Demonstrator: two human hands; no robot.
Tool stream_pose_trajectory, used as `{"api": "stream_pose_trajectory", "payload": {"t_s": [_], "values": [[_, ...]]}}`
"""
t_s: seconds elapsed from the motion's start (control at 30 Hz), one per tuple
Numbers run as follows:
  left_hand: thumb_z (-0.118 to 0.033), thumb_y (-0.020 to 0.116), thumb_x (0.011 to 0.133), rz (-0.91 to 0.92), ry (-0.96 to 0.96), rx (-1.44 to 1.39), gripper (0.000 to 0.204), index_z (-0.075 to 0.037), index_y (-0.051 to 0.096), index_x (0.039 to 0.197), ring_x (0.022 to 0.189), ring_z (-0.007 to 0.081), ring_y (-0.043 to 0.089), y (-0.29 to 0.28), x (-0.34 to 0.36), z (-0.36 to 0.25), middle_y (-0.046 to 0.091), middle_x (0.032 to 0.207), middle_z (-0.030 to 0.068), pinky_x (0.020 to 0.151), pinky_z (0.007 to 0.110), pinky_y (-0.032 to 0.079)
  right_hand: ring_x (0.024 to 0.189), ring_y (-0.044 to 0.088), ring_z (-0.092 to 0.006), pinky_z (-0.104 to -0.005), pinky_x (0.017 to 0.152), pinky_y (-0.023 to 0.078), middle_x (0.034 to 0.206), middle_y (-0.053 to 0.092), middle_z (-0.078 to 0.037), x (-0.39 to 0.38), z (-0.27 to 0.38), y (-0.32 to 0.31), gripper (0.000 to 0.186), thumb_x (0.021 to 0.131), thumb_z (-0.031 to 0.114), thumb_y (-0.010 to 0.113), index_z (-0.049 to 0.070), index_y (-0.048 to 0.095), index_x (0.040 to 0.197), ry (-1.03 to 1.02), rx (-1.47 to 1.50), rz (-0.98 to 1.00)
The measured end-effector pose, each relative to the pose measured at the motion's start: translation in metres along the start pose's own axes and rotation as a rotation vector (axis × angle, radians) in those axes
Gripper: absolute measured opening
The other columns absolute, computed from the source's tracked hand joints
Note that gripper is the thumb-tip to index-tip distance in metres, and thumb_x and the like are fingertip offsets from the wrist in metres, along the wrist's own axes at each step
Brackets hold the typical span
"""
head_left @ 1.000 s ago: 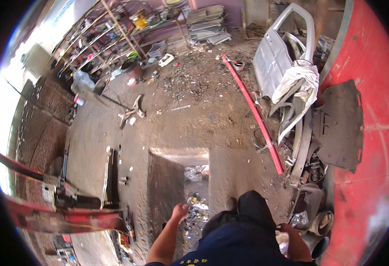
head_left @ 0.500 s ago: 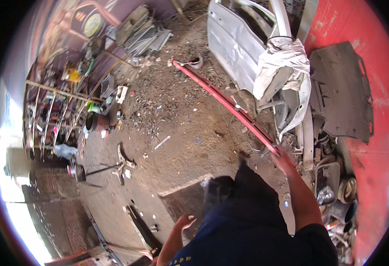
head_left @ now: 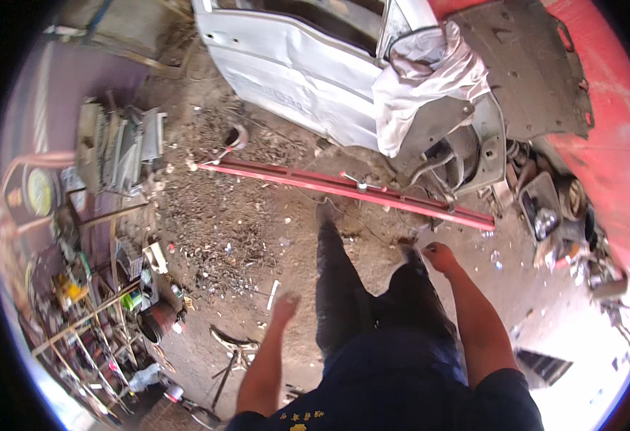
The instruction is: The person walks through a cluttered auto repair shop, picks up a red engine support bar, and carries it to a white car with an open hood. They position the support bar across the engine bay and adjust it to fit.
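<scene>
My left hand (head_left: 284, 309) hangs over the dirt floor, blurred, with its fingers loosely apart and nothing in it. My right hand (head_left: 438, 256) is curled into a loose fist beside my right leg and holds nothing that I can see. Just ahead of my feet a long red metal bar (head_left: 343, 187) lies across the ground. Behind the bar a white car door (head_left: 293, 72) leans, with a white cloth (head_left: 430, 79) draped over its right end.
A red vehicle body (head_left: 616, 108) curves along the right side, with a grey panel (head_left: 537, 65) against it. Metal parts and cans (head_left: 544, 215) lie at its foot. Shelves of clutter (head_left: 92, 302) stand at the left, and small scrap (head_left: 214, 230) litters the dirt.
The view has swung to the right and the red bar and white door are much nearer. My left hand has dropped lower; my right hand has come away from the bar.
</scene>
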State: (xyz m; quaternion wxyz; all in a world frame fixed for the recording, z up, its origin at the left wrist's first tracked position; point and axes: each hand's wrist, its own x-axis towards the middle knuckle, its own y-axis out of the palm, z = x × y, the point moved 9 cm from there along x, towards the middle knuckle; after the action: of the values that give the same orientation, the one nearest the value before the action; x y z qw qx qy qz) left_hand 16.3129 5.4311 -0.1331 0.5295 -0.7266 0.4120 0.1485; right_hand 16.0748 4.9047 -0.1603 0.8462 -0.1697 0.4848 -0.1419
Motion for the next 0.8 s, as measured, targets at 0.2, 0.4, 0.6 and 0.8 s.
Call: {"api": "stream_pose_trajectory", "payload": {"t_s": [0.2, 0.4, 0.6, 0.8], "values": [[-0.048, 0.074, 0.081, 0.116, -0.120, -0.051, 0.062, -0.002, 0.063, 0.122, 0.104, 0.0343, 0.067, -0.115, 0.204, -0.032, 0.069, 0.111, 0.0220, 0.088, 0.041, 0.053, 0.084, 0.068, -0.0234, -0.0360, 0.077, 0.053, 0.093, 0.073, -0.016, -0.030, -0.060, 0.053, 0.041, 0.088, 0.037, 0.067, 0.000, 0.070, 0.105, 0.398, 0.364, -0.133], [-0.049, 0.067, 0.088, 0.117, 0.162, 0.104, 0.058, 0.001, 0.066, 0.117, 0.109, 0.0365, 0.064, -0.138, 0.353, -0.100, 0.067, 0.115, 0.0237, 0.097, 0.044, 0.047, 0.089, 0.065, -0.0177, -0.0332, 0.081, 0.051, 0.098, 0.072, -0.012, 0.036, 0.011, 0.152, 0.042, 0.091, 0.037, 0.067, -0.001, 0.068, 0.110, 0.271, 0.631, -0.046], [-0.054, 0.057, 0.093, 0.113, 0.279, 0.364, 0.061, 0.001, 0.066, 0.118, 0.114, 0.0425, 0.058, -0.069, 0.459, -0.130, 0.062, 0.120, 0.0268, 0.099, 0.046, 0.045, 0.090, 0.063, -0.0142, -0.0312, 0.083, 0.050, 0.098, 0.068, -0.006, 0.137, 0.027, 0.215, 0.048, 0.095, 0.042, 0.063, -0.001, 0.062, 0.117, 0.344, 0.875, -0.056], [-0.055, 0.051, 0.095, 0.130, 0.318, 0.597, 0.068, 0.006, 0.059, 0.124, 0.118, 0.0443, 0.054, -0.003, 0.549, -0.107, 0.057, 0.124, 0.0323, 0.102, 0.049, 0.042, 0.093, 0.062, -0.0153, -0.0314, 0.081, 0.049, 0.101, 0.064, -0.004, 0.228, 0.013, 0.241, 0.055, 0.090, 0.053, 0.065, 0.005, 0.060, 0.117, 0.529, 1.384, -0.237]]}}
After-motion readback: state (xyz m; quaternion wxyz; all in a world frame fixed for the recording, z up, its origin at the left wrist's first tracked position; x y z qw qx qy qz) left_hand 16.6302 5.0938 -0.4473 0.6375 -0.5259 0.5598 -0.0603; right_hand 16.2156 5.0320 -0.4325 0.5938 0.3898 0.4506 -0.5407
